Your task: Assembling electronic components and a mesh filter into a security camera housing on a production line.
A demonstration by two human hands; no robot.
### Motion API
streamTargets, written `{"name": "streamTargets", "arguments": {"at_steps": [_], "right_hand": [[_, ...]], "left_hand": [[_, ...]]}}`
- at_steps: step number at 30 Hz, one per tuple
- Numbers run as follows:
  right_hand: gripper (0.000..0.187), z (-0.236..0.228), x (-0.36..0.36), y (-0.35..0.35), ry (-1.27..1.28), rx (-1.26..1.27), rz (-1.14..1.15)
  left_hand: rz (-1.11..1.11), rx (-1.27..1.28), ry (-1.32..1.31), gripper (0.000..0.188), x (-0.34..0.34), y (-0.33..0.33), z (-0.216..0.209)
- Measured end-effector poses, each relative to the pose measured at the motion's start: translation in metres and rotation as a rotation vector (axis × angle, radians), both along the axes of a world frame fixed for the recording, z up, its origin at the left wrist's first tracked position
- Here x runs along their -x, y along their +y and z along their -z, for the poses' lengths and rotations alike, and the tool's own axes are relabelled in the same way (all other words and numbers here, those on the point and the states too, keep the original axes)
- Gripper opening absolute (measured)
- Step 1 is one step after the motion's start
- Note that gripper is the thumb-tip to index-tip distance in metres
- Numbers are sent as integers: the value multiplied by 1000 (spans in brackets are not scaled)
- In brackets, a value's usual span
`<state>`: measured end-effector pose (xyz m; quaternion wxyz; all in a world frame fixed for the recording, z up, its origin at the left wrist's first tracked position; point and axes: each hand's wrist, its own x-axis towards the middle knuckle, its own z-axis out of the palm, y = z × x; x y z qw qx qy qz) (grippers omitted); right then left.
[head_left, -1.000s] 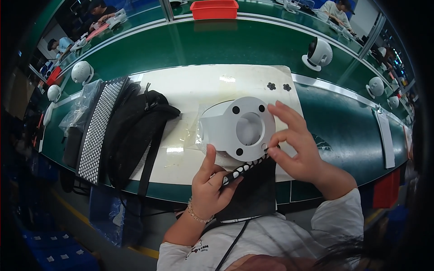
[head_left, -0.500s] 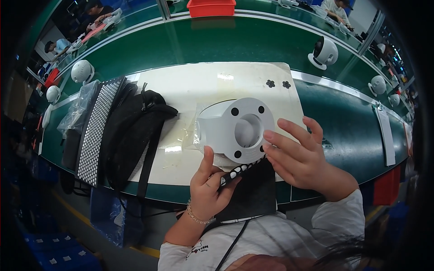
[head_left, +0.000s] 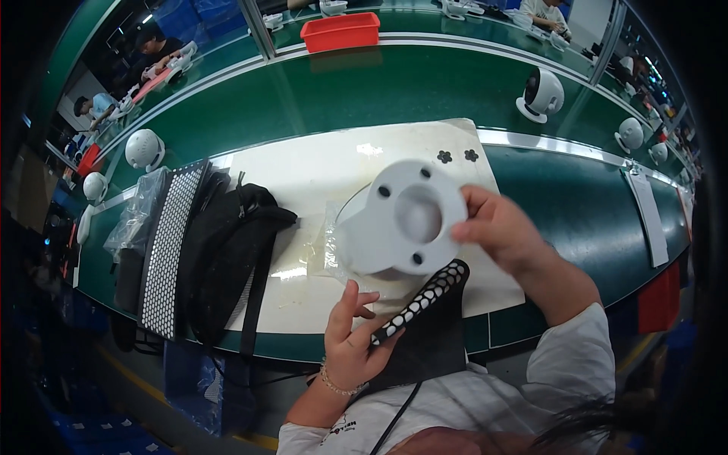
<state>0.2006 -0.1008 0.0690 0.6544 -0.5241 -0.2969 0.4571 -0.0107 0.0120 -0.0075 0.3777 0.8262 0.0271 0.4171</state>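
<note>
White unit is above the mat, in front of the person, and it seems to be tilted. The right hand grasps its right rim, with the thumb on the ring face. The left hand pinches the lower end of the dotted strip, with its thumb raised, and looks apart from the unit.

I judge the unit stiff and of moderate weight; the smooth shell may slip or scratch. The thick ring rim looks the best place for holding, away from the dark pads. The strip looks thin and light, so its edge is the better hold.

The wrap by the unit's left end could catch. The bag limits movement on the left, and the table's front edge is near. The right side of the table appears to give more room.
</note>
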Motion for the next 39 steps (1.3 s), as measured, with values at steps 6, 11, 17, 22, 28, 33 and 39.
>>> {"name": "streamTargets", "arguments": {"at_steps": [6,11,17,22,28,33,39], "right_hand": [[25,1,-95,43,-967,71,514],[17,77,-206,73,-2020,455,703],[21,90,-222,84,-1821,856,601],[24,85,-264,4,-1399,855,894],[54,104,-334,-87,-1317,1208,934],[59,98,-352,-92,-1262,1264,851],[19,88,-318,-91,-1814,867,1157]], "left_hand": [[2,10,7,33,1,2,-1],[11,1,-4,31,-1,0,-1],[-28,24,-2,31,-1,1,0],[-42,66,36,29,1,-2,2],[-93,88,78,26,-1,-2,0],[-109,58,115,26,-6,-2,-1],[-101,43,69,28,-9,-4,-1]]}}
